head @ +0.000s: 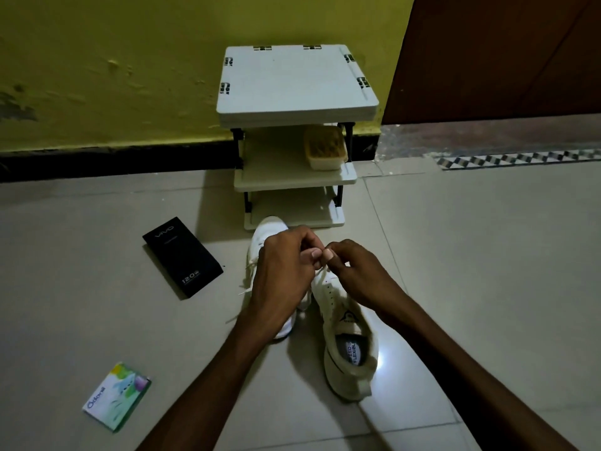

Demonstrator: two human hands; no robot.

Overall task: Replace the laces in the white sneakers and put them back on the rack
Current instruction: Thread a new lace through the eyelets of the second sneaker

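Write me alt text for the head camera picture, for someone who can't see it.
The left hand and right hand pinch a white lace above a pair of white sneakers on a tiled floor, facing a small white shoe rack. A black box and a green packet lie to the left.

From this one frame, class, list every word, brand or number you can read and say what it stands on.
"vivo": black box, far end.
"120W": same box, near end.
"Odonil": green and white packet.
"EED" and "FLEXIBL": insole of the nearer sneaker, partly hidden.
Tongue badge on that sneaker: too small to read.
Small line under "vivo": blurred.
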